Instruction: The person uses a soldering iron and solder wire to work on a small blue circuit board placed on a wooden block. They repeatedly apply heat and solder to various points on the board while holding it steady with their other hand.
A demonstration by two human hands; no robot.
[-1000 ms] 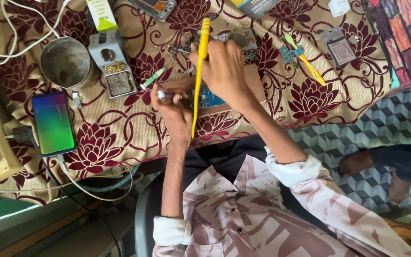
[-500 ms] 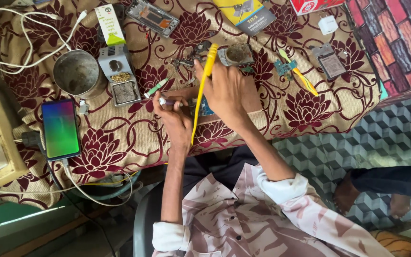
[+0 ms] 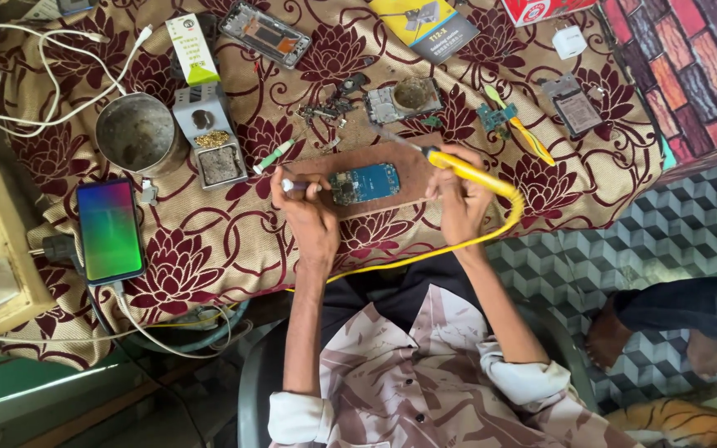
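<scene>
A small blue circuit board (image 3: 364, 182) lies on a brown wooden block (image 3: 408, 170) on the floral cloth. My left hand (image 3: 307, 211) rests at the block's left end and pinches a thin tool whose tip touches the board's left edge. My right hand (image 3: 458, 195) sits at the block's right end, gripping a yellow soldering iron (image 3: 468, 168). The iron's metal tip points up and left, off the board. Its yellow cord (image 3: 425, 253) loops round my right wrist and runs back toward my body.
A metal cup (image 3: 136, 133), a grey solder stand (image 3: 209, 141) and a lit phone (image 3: 109, 230) on a cable lie to the left. Phone parts, yellow tweezers (image 3: 526, 134) and small boxes lie further back. Another person's foot (image 3: 612, 336) rests on the floor at right.
My right hand has moved right, off the circuit board, and the soldering iron has swung from upright over the board to pointing up-left. The board is now uncovered. My left hand stays put.
</scene>
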